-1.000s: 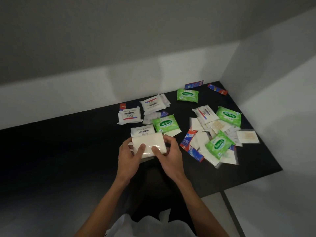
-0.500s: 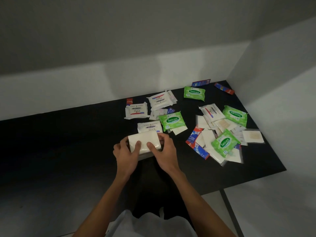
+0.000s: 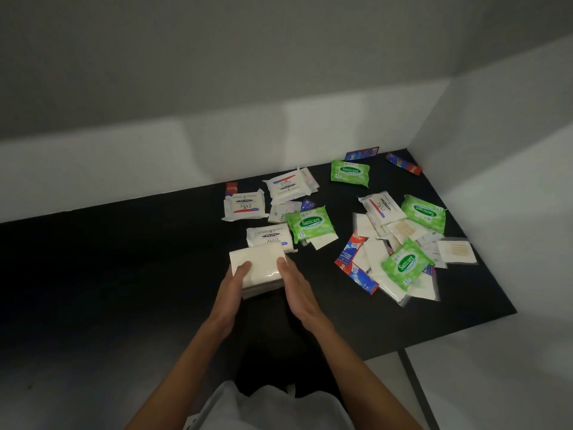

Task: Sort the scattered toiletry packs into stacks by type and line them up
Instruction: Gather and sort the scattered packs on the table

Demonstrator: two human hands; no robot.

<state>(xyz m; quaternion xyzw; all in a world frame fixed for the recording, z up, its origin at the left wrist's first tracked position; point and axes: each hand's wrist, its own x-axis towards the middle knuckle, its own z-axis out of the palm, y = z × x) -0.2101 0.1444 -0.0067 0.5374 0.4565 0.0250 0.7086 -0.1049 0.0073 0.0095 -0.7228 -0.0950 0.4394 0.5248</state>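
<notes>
At table [image 3: 124,274] centre: left hand [image 3: 231,283] pinches white pack stack [image 3: 259,265], thumb on top; right hand [image 3: 299,287], fingers straight, presses its right side, likely squaring edges.

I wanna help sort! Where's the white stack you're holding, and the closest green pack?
white stack [image 3: 260,262]: head view, middle of its top face.
green pack [image 3: 309,223]: head view, on its oval Sanicare label.

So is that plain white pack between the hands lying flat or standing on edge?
Lying flat. The white pack shows its broad face upward, atop more packs, left hand and right hand at its sides.
</notes>
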